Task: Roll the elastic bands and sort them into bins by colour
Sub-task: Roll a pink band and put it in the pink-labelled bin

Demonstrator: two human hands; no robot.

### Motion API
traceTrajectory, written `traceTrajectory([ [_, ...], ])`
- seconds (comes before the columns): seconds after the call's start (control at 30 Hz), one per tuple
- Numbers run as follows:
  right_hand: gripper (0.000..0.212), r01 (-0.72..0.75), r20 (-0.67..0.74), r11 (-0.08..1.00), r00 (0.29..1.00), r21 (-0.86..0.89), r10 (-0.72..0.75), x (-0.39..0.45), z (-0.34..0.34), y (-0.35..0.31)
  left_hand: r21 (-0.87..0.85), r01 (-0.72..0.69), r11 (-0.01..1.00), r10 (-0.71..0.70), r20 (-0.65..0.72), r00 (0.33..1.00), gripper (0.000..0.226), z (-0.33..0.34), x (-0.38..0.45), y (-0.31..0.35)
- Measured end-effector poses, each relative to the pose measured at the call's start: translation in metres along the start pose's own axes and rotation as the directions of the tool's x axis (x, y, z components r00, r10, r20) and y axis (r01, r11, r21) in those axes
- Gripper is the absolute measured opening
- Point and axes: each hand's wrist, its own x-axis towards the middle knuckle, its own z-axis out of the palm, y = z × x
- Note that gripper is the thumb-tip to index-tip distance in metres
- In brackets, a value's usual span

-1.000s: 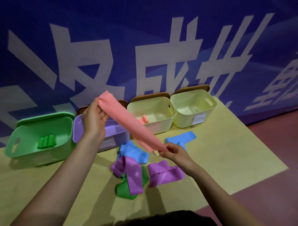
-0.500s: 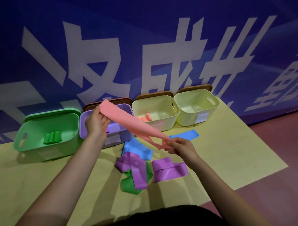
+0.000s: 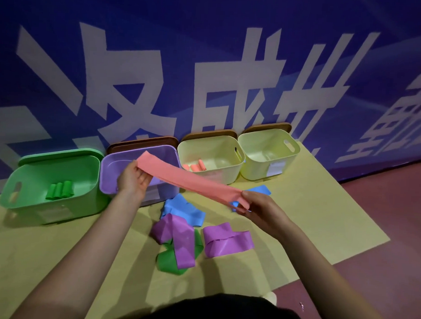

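A pink elastic band (image 3: 189,179) is stretched flat between my hands above the mat. My left hand (image 3: 132,179) pinches its far end over the purple bin (image 3: 113,165). My right hand (image 3: 258,206) pinches its near end. Under it lie loose bands: blue ones (image 3: 181,209), two purple ones (image 3: 228,240) and a green one (image 3: 167,261). The green bin (image 3: 20,174) holds green rolls (image 3: 59,191). Pink rolls (image 3: 195,168) lie in the first cream bin (image 3: 228,155). A second cream bin (image 3: 286,159) stands at the right.
The four bins stand in a row against a blue wall with large white characters. Everything sits on a yellow mat (image 3: 321,223); dark red floor (image 3: 392,261) lies to the right. Brown lids lean behind three bins.
The pink band has been lowered and now lies flatter and more level between my hands. My left hand came down over the purple bin; my right hand kept its hold.
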Motion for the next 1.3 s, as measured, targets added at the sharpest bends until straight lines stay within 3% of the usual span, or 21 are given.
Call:
traceTrajectory([
  [0.13,0.018,0.017,0.028,0.906,1.000,-0.424,-0.005,0.000,-0.006,0.000,-0.001,-0.029,1.000,0.029,-0.002,1.000,0.037,0.002,-0.008,0.006],
  [0.2,0.019,0.026,0.019,0.847,1.000,-0.532,-0.019,0.004,-0.011,0.004,-0.010,-0.047,0.999,0.047,0.020,0.999,0.034,0.005,-0.015,0.010],
  [0.3,0.015,0.018,-0.007,0.849,1.000,-0.528,-0.026,0.010,-0.019,0.012,-0.019,-0.082,0.996,0.083,0.081,0.993,0.020,0.015,-0.028,0.014],
  [0.43,0.005,0.030,-0.170,0.853,0.976,-0.521,-0.139,0.019,-0.030,0.023,0.012,-0.114,0.993,0.110,0.201,0.973,0.026,0.037,-0.052,0.012],
  [0.57,0.009,0.027,-0.291,0.868,0.937,-0.495,-0.195,0.023,-0.040,0.035,-0.005,-0.119,0.993,0.116,0.270,0.956,0.030,0.063,-0.071,0.002],
  [0.77,0.008,0.058,-0.227,0.800,0.944,-0.597,-0.238,0.022,-0.050,0.043,0.019,-0.143,0.989,0.130,0.314,0.940,0.026,0.084,-0.072,-0.001],
  [0.87,0.021,0.054,-0.194,0.717,0.946,-0.695,-0.259,0.026,-0.053,0.048,0.037,-0.162,0.986,0.140,0.331,0.933,0.023,0.091,-0.071,-0.002],
  [0.97,0.005,0.051,-0.160,0.621,0.947,-0.782,-0.278,0.030,-0.053,0.053,0.060,-0.167,0.984,0.137,0.336,0.932,0.023,0.096,-0.076,-0.006],
  [1.07,0.009,0.015,-0.174,0.594,0.950,-0.805,-0.261,0.033,-0.051,0.059,0.075,-0.156,0.985,0.122,0.340,0.933,0.021,0.099,-0.085,-0.010],
  [1.17,0.012,0.020,-0.159,0.479,0.931,-0.878,-0.330,0.034,-0.048,0.064,0.094,-0.186,0.978,0.138,0.380,0.915,0.021,0.099,-0.095,-0.012],
  [1.3,0.023,0.023,-0.153,0.517,0.943,-0.856,-0.297,0.034,-0.043,0.065,0.113,-0.236,0.965,0.170,0.415,0.894,0.022,0.097,-0.107,-0.011],
])
